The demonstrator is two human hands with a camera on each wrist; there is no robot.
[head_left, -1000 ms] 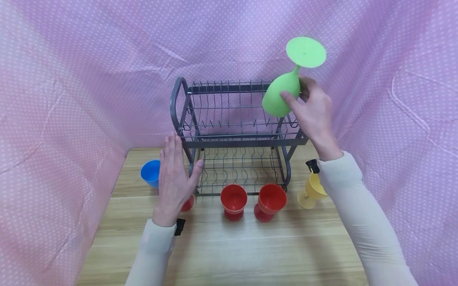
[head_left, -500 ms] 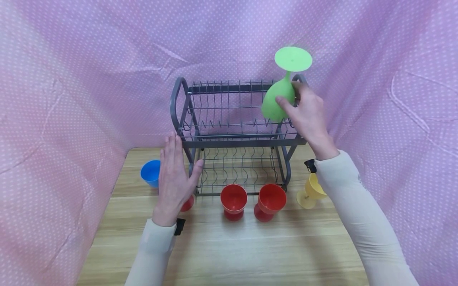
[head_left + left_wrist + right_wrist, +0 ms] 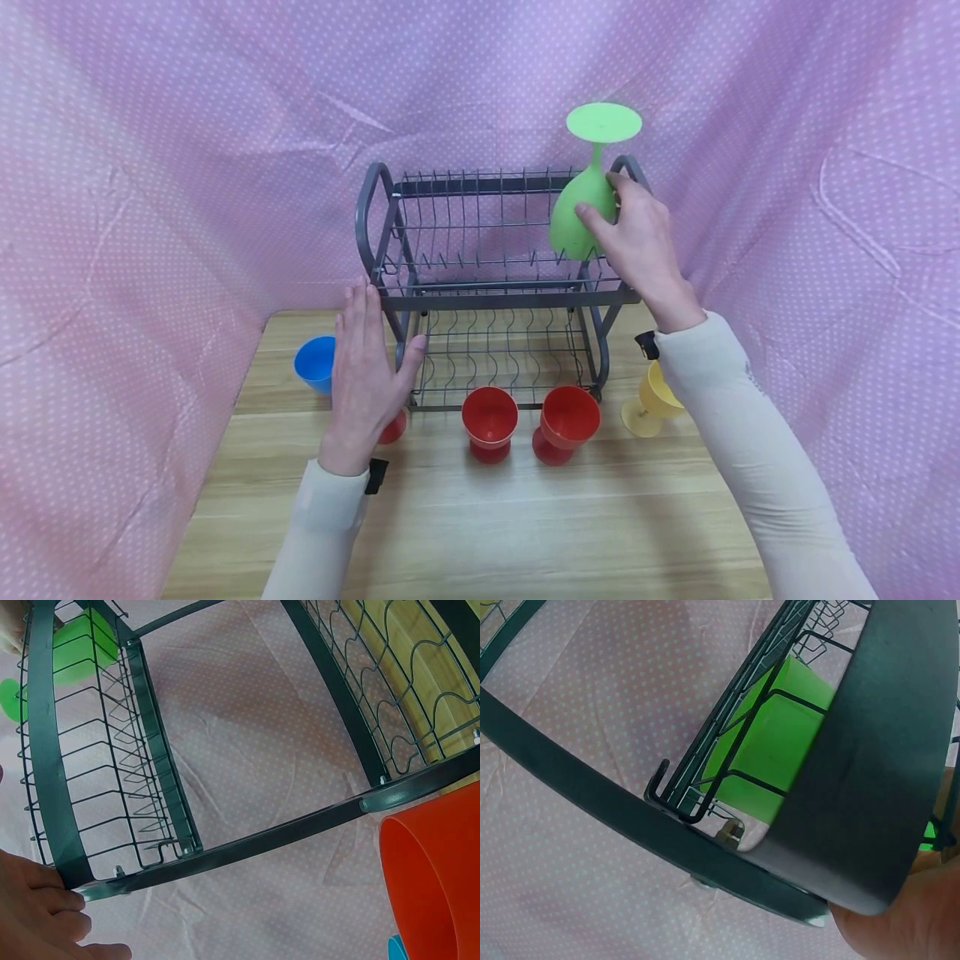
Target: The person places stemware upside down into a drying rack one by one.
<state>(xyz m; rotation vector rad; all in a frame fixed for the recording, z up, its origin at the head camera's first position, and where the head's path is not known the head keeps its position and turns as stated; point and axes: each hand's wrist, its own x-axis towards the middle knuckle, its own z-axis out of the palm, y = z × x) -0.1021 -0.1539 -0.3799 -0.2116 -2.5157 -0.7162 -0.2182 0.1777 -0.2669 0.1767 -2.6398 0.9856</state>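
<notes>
My right hand (image 3: 637, 237) holds a green goblet (image 3: 581, 212) by its bowl, foot up and mouth down, at the right end of the upper tier of a dark dish rack (image 3: 510, 300). In the right wrist view the green bowl (image 3: 772, 742) shows behind the rack's wires. My left hand (image 3: 363, 383) lies with straight fingers against the rack's front left corner; the left wrist view shows its fingers (image 3: 60, 900) at that corner. Two red goblets (image 3: 490, 417) stand upright before the rack. Another red goblet's foot (image 3: 393, 428) shows beside my left hand, its upper part hidden.
A blue cup (image 3: 315, 364) stands left of the rack, partly behind my left hand. On the right a yellow goblet (image 3: 648, 408) is partly covered by my sleeve. Pink dotted cloth (image 3: 225, 125) hangs around the wooden table (image 3: 480, 533).
My right hand has brought the green goblet left and down onto the upper tier. The goblet has turned from tilted to more nearly straight. My left hand has not visibly moved.
</notes>
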